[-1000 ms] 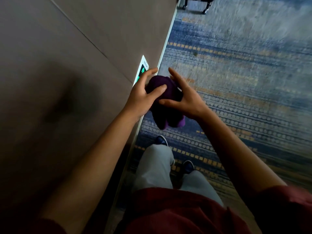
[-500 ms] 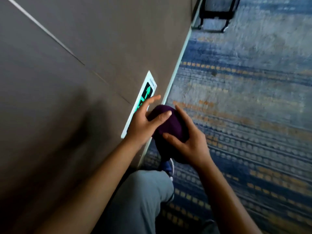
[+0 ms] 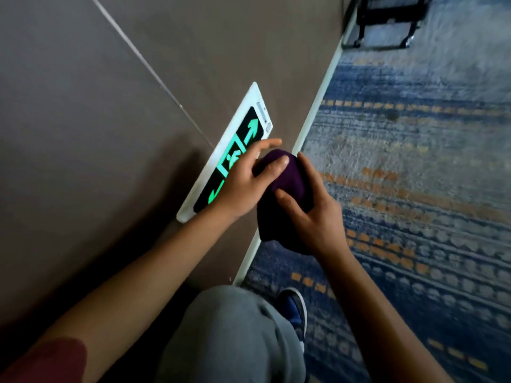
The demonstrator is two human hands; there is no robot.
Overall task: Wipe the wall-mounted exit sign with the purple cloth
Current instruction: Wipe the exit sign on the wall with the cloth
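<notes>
Sign (image 3: 236,150) partly hidden behind left hand (image 3: 243,186) — both hands, w/ right hand (image 3: 312,217), cup bunched purple cloth (image 3: 287,189); cart (image 3: 387,23) cut off.

Both bare forearms reach forward and converge, the left hand (image 3: 243,183) with fingers spread and thumb laid over a purple cloth (image 3: 287,189), the right hand (image 3: 312,214) cupping that cloth from the other side.
</notes>
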